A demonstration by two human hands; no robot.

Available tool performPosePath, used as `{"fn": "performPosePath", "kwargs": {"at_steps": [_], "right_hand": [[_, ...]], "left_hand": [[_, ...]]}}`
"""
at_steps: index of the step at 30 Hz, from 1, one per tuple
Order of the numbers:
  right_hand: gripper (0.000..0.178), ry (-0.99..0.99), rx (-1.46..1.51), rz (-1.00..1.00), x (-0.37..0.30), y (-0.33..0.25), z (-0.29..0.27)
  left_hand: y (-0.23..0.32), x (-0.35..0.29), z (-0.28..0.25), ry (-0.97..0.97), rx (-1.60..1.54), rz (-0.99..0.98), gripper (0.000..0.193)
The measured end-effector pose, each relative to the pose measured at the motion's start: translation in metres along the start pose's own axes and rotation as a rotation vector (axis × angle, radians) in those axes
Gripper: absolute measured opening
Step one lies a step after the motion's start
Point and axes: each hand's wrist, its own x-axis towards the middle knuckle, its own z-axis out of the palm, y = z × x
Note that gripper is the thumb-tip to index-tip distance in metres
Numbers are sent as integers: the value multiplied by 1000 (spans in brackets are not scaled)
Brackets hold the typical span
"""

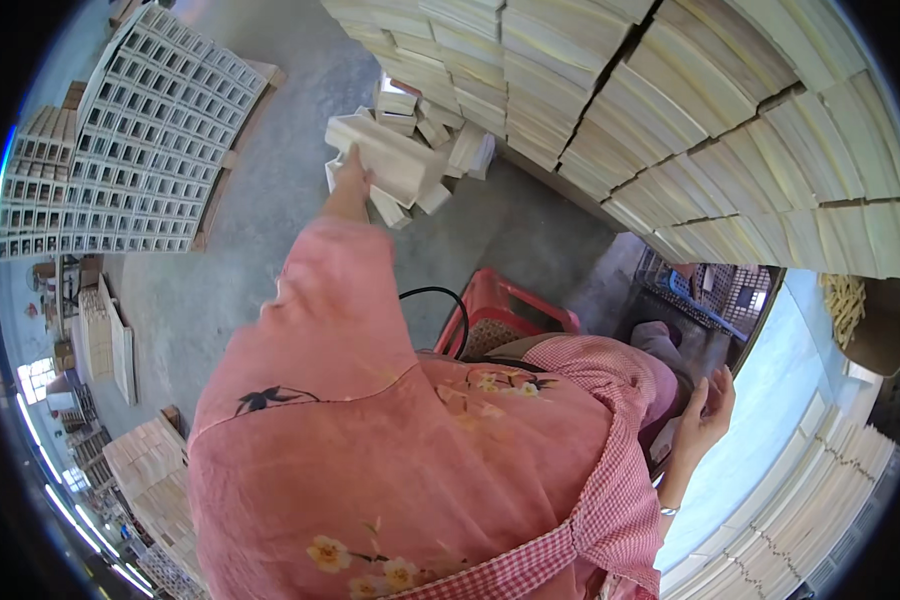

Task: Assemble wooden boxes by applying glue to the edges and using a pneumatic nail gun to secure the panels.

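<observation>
My left hand reaches out at the end of a pink sleeve, its fingers closed on the edge of a pale wooden board, slightly blurred. Just beneath and around that board lies a loose pile of pale wooden pieces on the floor. My right hand is beside the edge of a light-blue tabletop, its fingers loosely bent and apart. Nothing shows in it.
Tall stacks of pale boards rise at the far right. A red stool stands by my body, and a grid-like stack of pale pieces at the far left. A plastic crate sits near the table.
</observation>
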Motion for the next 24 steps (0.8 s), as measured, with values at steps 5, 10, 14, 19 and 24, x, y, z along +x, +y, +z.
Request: {"fn": "performPosePath", "kwargs": {"at_steps": [5, 10, 14, 19, 24], "right_hand": [[36, 129, -63, 101, -20, 23, -24], [32, 422, -214, 174, -76, 48, -90], [32, 602, -339, 348, -122, 76, -147], [35, 787, -600, 659, -275, 195, -221], [37, 691, -795, 864, -322, 270, -268]], "left_hand": [[25, -31, 77, -75, 213, 14, 36], [-26, -142, 145, -565, 547, 56, 29], [-43, -169, 149, -1125, 863, 214, 24], [-12, -272, 208, -1404, 1090, 509, 20], [28, -395, 245, -1393, 1196, 748, 19]]}}
